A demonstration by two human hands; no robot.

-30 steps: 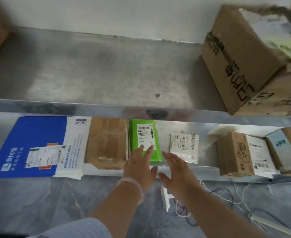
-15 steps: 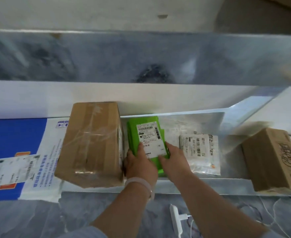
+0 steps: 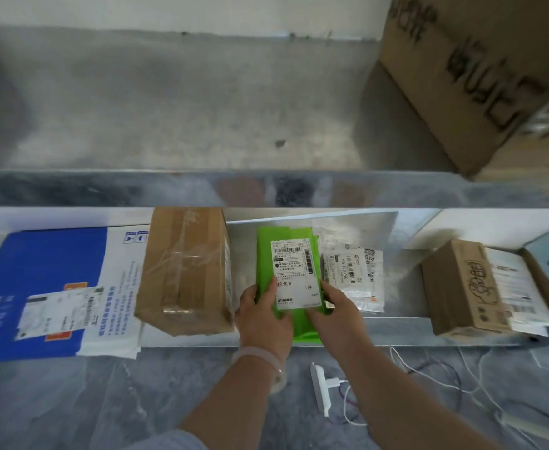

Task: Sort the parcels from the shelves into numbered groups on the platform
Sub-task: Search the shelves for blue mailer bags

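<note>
Two grips on one item: left grip (image 3: pixel 262 315) and right grip (image 3: pixel 335 311) each clamp the near end of the green parcel (image 3: pixel 287 254). Thumbs lie on top at the label (image 3: pixel 294 267) edges and the other fingers are hidden beneath, so the label faces up, legible for the group no. Parcel lies on the lower shelf (image 3: pixel 396 331), near end over the front lip, between brown box (image 3: pixel 185 271) at left and white pouch (image 3: pixel 351 274) just beside at right. Tight slot, hence, in my judgement, the end-on hold; pull-out not yet done, platform not in view.
</note>
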